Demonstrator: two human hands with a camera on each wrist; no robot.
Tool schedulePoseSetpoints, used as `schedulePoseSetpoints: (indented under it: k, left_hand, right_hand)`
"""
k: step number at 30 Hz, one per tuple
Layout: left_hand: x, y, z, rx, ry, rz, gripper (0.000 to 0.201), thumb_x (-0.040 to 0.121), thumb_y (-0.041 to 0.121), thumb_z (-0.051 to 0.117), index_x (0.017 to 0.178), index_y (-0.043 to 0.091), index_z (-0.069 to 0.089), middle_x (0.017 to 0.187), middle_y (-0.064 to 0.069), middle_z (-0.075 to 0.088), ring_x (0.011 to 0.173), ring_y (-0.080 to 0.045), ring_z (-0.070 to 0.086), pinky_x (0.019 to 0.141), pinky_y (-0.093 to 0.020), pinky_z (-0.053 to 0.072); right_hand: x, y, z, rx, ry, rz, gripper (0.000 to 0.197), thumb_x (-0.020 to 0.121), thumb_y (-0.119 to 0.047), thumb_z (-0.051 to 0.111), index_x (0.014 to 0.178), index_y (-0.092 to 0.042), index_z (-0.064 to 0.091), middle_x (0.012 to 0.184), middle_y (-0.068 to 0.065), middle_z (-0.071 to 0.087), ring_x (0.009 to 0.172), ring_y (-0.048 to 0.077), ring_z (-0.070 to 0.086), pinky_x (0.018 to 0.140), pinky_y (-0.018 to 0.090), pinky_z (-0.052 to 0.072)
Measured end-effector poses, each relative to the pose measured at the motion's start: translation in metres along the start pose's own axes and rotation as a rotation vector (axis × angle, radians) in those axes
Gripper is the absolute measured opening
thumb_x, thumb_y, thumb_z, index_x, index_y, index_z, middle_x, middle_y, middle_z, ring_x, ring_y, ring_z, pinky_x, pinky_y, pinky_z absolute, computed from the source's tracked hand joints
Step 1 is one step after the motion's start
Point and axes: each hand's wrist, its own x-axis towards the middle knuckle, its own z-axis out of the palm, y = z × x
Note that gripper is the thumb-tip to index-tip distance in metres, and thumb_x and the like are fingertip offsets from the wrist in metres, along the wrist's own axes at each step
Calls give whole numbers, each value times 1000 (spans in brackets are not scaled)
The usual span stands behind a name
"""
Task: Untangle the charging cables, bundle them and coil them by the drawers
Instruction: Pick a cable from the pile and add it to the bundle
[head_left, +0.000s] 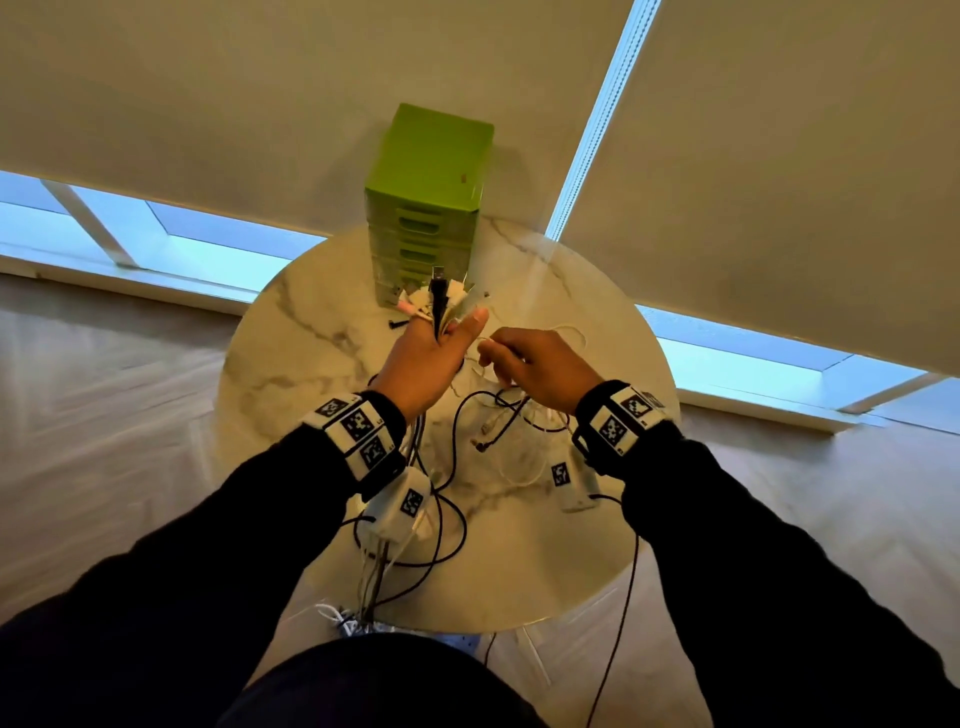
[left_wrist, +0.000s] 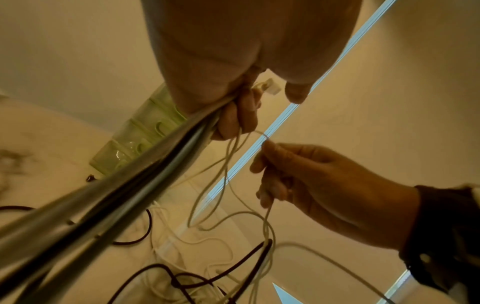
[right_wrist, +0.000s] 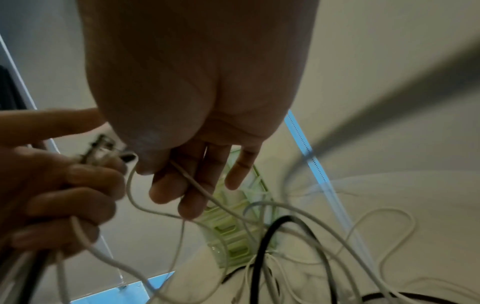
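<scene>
My left hand is raised over the round marble table and grips a bundle of cable ends, black and white plugs sticking up above the fist. The same bundle runs down past the wrist. My right hand sits just right of it and pinches a thin white cable between thumb and fingers. Loose black and white cables lie tangled on the table under both hands. The green drawer unit stands at the table's far edge, right behind the left hand.
Several cables hang off the table's near edge toward a white power strip on the floor. A black plug lies left of the drawers. Roller blinds and a low window strip back the table.
</scene>
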Motion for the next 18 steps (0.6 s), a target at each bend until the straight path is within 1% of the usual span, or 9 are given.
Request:
schedulePoseSetpoints:
  k: [2, 3, 4, 5, 7, 9, 11, 14, 18]
  left_hand:
    - [3, -3, 2, 34, 15, -118, 70, 77, 87, 49, 111, 29, 66, 82, -1, 71, 79, -23, 68, 79, -47, 56]
    - [5, -5, 3, 38, 16, -161, 78, 73, 90, 48, 111, 26, 66, 92, -11, 72, 87, -32, 68, 85, -54, 54]
    - [7, -9, 4, 22, 10, -193, 77, 71, 87, 52, 106, 19, 65, 89, -14, 70, 83, -37, 66, 85, -58, 54]
    - [8, -9, 4, 4, 10, -205, 66, 71, 76, 56, 94, 16, 64, 77, -10, 66, 71, -34, 61, 77, -57, 52]
    - [9, -8, 4, -29, 47, -195, 36, 69, 52, 57, 73, 17, 53, 57, 3, 53, 55, -23, 47, 63, -45, 42]
    - [11, -5, 0, -40, 104, -175, 20, 79, 36, 54, 70, 21, 44, 48, 8, 44, 45, -17, 40, 56, -36, 36]
    - [15, -4, -8, -12, 175, -160, 20, 89, 27, 50, 72, 22, 41, 48, 9, 42, 42, -15, 36, 50, -30, 32]
    - [18, -3, -24, 7, 282, -141, 17, 95, 26, 48, 78, 22, 45, 58, 3, 45, 48, -17, 39, 51, -32, 33]
    - [21, -4, -45, 8, 400, -99, 17, 98, 24, 46, 81, 21, 47, 62, 2, 46, 54, -18, 41, 59, -33, 35]
  right_hand:
    - [-2, -6, 1, 16, 33, -63, 33, 106, -34, 45, 92, -14, 68, 72, -4, 67, 68, 9, 62, 70, 24, 48]
    - [-3, -8, 2, 27, 47, -90, 32, 106, -33, 46, 93, -13, 67, 73, -4, 66, 68, 10, 62, 69, 24, 48]
    - [-4, -9, 2, 37, 49, -109, 30, 106, -33, 46, 94, -15, 67, 74, -4, 66, 68, 11, 62, 69, 24, 47]
    - [-5, -10, 4, 46, 35, -122, 27, 106, -32, 47, 94, -18, 66, 74, -3, 65, 69, 11, 62, 69, 24, 48]
    - [-6, -7, 8, 66, -43, -110, 21, 106, -32, 48, 93, -25, 63, 76, -2, 66, 70, 10, 62, 70, 24, 48]
    - [-9, 3, 16, 77, -114, -45, 22, 106, -35, 47, 88, -30, 59, 77, -3, 65, 72, 10, 62, 72, 25, 49]
    - [-12, 22, 23, 72, -153, 47, 25, 106, -39, 44, 84, -34, 55, 79, -5, 64, 74, 11, 61, 76, 29, 48]
    - [-20, 52, 27, -6, -212, 166, 28, 106, -37, 43, 88, -22, 56, 85, 0, 65, 83, 22, 61, 82, 40, 48]
    - [-30, 78, 29, -111, -325, 257, 28, 108, -38, 38, 84, -31, 52, 87, 2, 62, 86, 26, 58, 78, 37, 41]
